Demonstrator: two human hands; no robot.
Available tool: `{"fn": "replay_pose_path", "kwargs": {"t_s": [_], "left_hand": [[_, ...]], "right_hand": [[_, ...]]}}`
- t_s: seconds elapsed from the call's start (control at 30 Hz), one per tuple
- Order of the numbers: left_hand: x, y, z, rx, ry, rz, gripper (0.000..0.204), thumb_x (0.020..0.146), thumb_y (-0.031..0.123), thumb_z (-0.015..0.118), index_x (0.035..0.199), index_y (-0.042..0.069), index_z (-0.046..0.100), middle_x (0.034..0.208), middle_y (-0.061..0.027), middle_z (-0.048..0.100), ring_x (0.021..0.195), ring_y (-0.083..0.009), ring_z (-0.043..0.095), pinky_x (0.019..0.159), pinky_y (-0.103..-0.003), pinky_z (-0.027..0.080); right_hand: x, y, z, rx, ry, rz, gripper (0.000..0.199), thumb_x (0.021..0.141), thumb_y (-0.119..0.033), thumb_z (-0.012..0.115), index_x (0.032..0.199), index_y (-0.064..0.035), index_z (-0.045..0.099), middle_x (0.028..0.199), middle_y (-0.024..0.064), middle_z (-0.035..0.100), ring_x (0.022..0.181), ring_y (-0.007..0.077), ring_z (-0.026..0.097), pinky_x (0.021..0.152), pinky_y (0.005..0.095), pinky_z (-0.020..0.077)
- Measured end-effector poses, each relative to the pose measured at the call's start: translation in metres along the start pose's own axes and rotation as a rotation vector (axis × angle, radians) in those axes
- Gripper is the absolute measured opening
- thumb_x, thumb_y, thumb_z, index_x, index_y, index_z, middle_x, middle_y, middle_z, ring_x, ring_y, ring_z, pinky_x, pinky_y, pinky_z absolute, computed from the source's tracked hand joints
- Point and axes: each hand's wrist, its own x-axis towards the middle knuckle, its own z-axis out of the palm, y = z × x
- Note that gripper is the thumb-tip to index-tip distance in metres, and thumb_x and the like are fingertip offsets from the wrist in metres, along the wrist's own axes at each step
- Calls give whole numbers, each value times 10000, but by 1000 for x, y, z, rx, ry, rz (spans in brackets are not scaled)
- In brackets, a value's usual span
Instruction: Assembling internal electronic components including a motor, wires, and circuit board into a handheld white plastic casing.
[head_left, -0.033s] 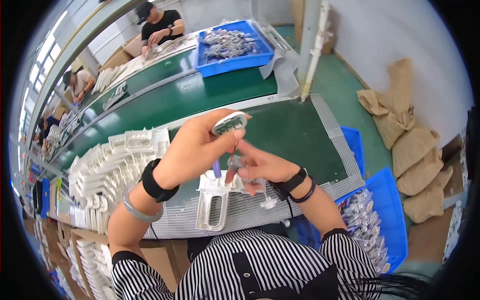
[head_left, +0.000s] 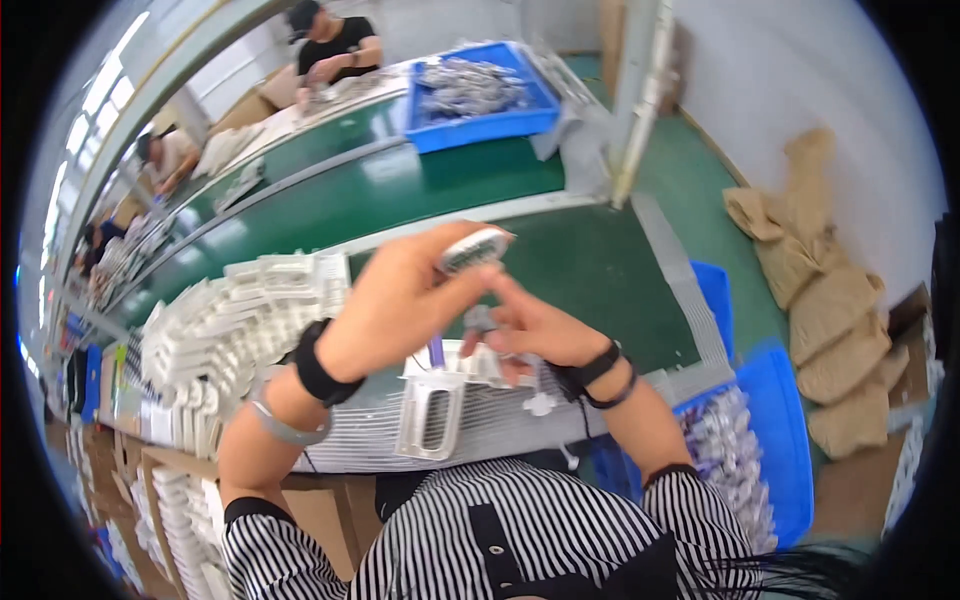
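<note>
A small white oval cover (head_left: 473, 250) with a green circuit board inside is pinched between the thumb and fingers of my left hand (head_left: 390, 285), raised above the table. Just below and to the right, my right hand (head_left: 545, 330) closes around a small grey part (head_left: 480, 318); its fingers partly cover it. A purple cylinder (head_left: 436, 351) shows under my left hand, its upper end hidden. Beneath both hands, a white plastic housing with a handle loop (head_left: 430, 425) lies on the mesh-covered table edge. A small white fitting (head_left: 539, 404) hangs below my right hand.
Many white housings (head_left: 240, 310) are stacked at the left. Blue bins of parts stand at the right (head_left: 785, 440) and across the green conveyor (head_left: 480, 135). Brown sacks (head_left: 830, 300) lean at the right wall. Several people work along the far line.
The scene has shifted slightly right in the view and is more blurred. Both hands keep nearly the same pose; the red wire seen between them earlier is now hard to make out.
</note>
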Motion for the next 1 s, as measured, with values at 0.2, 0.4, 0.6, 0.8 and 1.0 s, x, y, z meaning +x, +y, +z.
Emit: {"fn": "replay_pose_path", "kwargs": {"t_s": [0.2, 0.4, 0.6, 0.8, 1.0], "left_hand": [[-34, -26, 8, -115, -29, -163, 438, 1009, 254, 645, 1407, 81, 588, 1065, -50, 715, 805, -66, 694, 501, -214, 543], [-76, -52, 51, -679, -179, -422, 528, 1030, 254, 596, 1506, 71, 457, 1209, -102, 630, 825, -144, 733, 469, -245, 590], [-106, -110, 52, -898, 10, -564, 540, 1036, 209, 591, 1530, 80, 414, 1368, -147, 589, 969, -225, 742, 495, -256, 624], [-117, -187, 29, -1100, 479, -531, 533, 1061, 203, 543, 1545, 71, 365, 1296, -122, 633, 941, -245, 756, 475, -296, 636], [-124, -209, 36, -1133, 513, -551, 551, 1052, 216, 566, 1543, 63, 369, 1309, -132, 626, 957, -235, 752, 452, -270, 607]], "right_hand": [[-47, 6, 2, -559, 496, -143, 1063, 812, -18, 761, 1611, 4, 60, 1470, 151, 447, 723, 104, 619, 600, 224, 533], [-108, -22, 36, -616, 653, 49, 801, 728, -26, 825, 1414, 47, 418, 1458, 227, 446, 769, 122, 606, 631, 231, 517], [-79, 27, 16, -1164, 344, -111, 633, 772, -159, 855, 1224, 6, 443, 1585, 371, 197, 1032, 402, 641, 928, 408, 504], [35, 47, 35, -1053, 408, 293, 929, 784, -212, 846, 1522, -27, 314, 1266, 199, 624, 908, 339, 677, 765, 385, 534], [49, 78, 34, -1243, 314, 255, 1206, 752, -218, 859, 1633, -100, 45, 992, 125, 677, 922, 336, 690, 731, 439, 562]]}}
